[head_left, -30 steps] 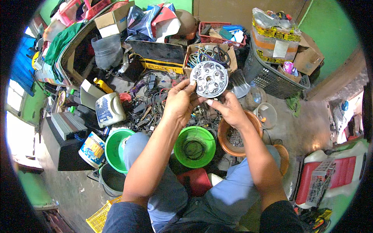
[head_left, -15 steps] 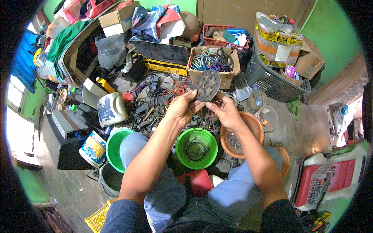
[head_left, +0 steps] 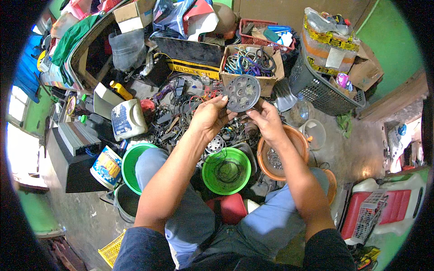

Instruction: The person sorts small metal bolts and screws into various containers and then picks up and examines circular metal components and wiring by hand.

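I hold a round dark grey metal disc (head_left: pixel 242 93) with several round holes in front of me, above a heap of wires. My left hand (head_left: pixel 209 116) grips its left lower edge, thumb on the face. My right hand (head_left: pixel 266 120) holds its lower right edge from beneath. The disc's flat dark side faces the camera. Below my hands stands a green bowl (head_left: pixel 227 170) with a coil of black wire inside, and to its right an orange bowl (head_left: pixel 281 154) with small metal parts.
A cardboard box of coloured cables (head_left: pixel 251 64) lies behind the disc. A dark plastic basket (head_left: pixel 322 90), a white jug (head_left: pixel 127 119), a second green bowl (head_left: pixel 132 162), a paint tin (head_left: pixel 106 167) and a red stool (head_left: pixel 231 208) between my knees surround me.
The disc has been turned over from its shiny silver side to its dark flat side. Both hands stay on it at about the same height.
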